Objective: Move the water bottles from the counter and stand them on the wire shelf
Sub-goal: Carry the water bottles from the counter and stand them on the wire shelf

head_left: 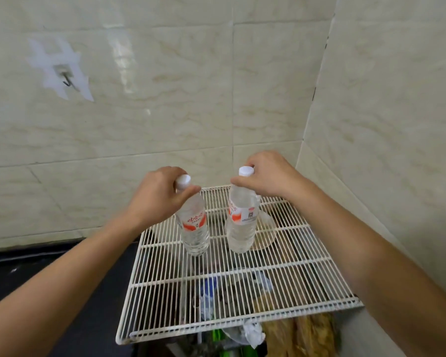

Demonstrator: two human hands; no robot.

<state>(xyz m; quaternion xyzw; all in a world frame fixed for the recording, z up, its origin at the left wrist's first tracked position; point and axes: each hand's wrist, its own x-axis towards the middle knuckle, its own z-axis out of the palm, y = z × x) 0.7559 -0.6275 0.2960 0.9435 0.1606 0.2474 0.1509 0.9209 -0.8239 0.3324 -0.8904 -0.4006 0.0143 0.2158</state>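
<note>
Two clear water bottles with white caps and red-and-white labels stand on the white wire shelf (289, 269). The left bottle (195, 228) leans slightly to the left, and my left hand (160, 194) grips its neck just under the cap. Upright beside it is the right bottle (242, 222), with my right hand (265, 176) pinching its neck and cap. Both bottle bases sit on the shelf's rear half, about a hand's width apart.
The shelf fits into a corner of beige tiled walls. Under its wires lie bags and packets, a plate-like object and something blue. A dark counter (70, 292) runs to the left. A small metal hook (68, 81) hangs on the wall, upper left.
</note>
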